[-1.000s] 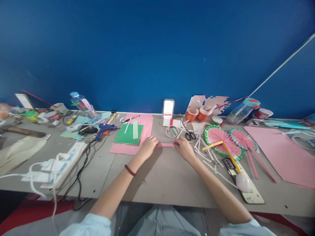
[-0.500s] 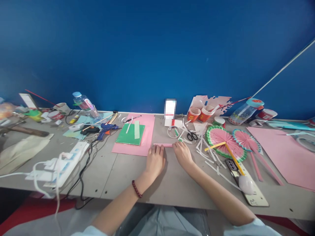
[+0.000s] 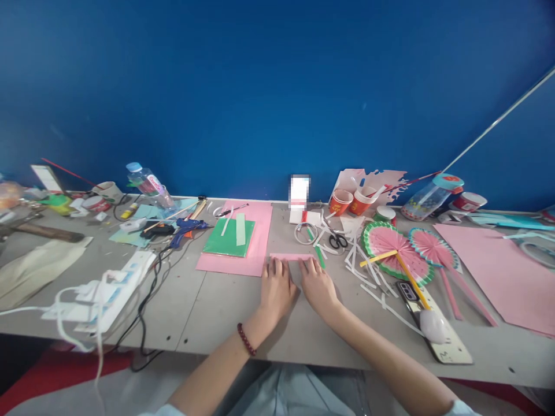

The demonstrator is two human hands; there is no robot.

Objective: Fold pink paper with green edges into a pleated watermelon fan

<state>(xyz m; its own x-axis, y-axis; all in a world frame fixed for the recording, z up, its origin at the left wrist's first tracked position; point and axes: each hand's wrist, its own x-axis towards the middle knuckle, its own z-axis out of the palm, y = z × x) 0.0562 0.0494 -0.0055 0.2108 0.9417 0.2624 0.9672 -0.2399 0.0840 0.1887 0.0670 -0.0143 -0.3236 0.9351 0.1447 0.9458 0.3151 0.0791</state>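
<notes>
A narrow folded strip of pink paper (image 3: 291, 256) lies flat on the grey table in front of me. My left hand (image 3: 276, 289) has its bent fingertips on the strip's left part, pressing it. My right hand (image 3: 318, 286) grips the strip's near edge further right, its fingers together and curled down. The two thumbs are close to each other and partly hidden. A green paper strip (image 3: 319, 256) lies just beyond my right fingers. Left of my hands, a green paper stack (image 3: 221, 242) rests on a pink sheet (image 3: 260, 257).
White paper scraps (image 3: 355, 260) and black scissors (image 3: 338, 240) lie to the right. Further right are a watermelon-patterned paper fan (image 3: 381, 248), a phone (image 3: 407, 292) and a pink sheet (image 3: 494, 260). Paper cups (image 3: 340, 201) stand behind. Leftward are a blue glue gun (image 3: 186, 230) and a power strip (image 3: 121, 289).
My right hand has moved left along the pink strip, closer to my left hand. The strip's right end and more of the green strip now show.
</notes>
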